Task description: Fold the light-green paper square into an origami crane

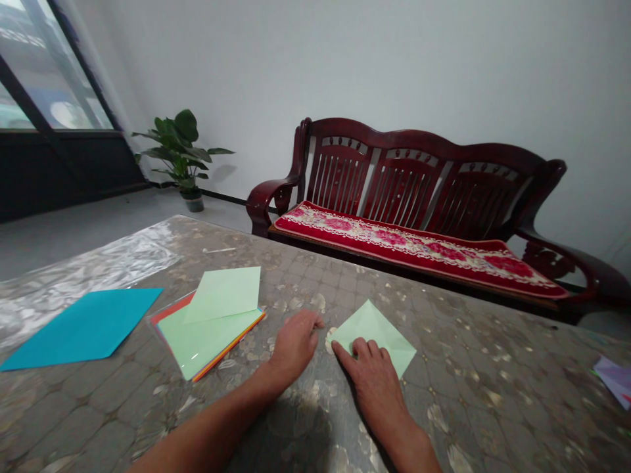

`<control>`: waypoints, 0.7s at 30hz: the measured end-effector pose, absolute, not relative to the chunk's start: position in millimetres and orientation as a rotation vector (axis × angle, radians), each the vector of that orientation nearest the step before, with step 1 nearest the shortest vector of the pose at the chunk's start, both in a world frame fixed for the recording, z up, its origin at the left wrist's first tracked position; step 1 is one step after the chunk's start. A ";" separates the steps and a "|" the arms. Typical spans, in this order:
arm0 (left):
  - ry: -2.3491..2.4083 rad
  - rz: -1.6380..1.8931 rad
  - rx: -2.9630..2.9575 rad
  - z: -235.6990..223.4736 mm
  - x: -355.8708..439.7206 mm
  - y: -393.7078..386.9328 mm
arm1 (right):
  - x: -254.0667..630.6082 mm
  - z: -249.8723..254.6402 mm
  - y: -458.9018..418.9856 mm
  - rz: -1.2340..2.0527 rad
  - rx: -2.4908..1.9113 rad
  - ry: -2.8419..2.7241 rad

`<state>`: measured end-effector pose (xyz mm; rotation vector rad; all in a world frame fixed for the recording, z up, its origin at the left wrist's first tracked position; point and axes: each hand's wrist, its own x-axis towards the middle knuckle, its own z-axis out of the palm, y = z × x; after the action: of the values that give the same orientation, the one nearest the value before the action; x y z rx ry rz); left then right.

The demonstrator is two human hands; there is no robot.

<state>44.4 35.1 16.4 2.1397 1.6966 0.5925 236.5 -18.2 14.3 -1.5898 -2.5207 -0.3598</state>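
A square sheet of light green paper [382, 328] lies on the table with one corner pointing away from me, and faint crease lines show on it. My right hand [369, 371] rests on its near left part, index finger stretched toward the left corner and the other fingers bent on the surface. To the left of that sheet, my left hand [296, 341] hovers over or rests on the table, apart from the paper. Its fingers point right, loosely bent and a little blurred, with nothing visible in them.
Left of my hands lies a pack of coloured paper [207, 341] with a loose green sheet [229, 289] on top. A blue sheet [89, 325] lies farther left. A purple paper piece [615, 380] is at the right edge. Behind the patterned table [473, 407] stands a wooden bench [404, 177].
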 end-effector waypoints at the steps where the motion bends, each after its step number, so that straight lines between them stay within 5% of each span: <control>1: 1.681 0.587 2.175 17.2 45.6 31.4 | 236.1 14.3 -18.4 -0.359 -1.586 -2.513; 11: 1.570 0.112 2.593 18.9 71.2 -5.5 | 236.3 12.9 -20.1 -0.221 -1.598 -2.472; 21: 1.569 0.203 2.727 -6.2 75.8 -18.2 | 240.5 8.7 -19.3 -0.120 -1.586 -2.434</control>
<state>75.8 -18.2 -6.2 2.7272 1.5695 0.2033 240.5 -19.3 8.7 -1.5855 -2.4340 -0.1203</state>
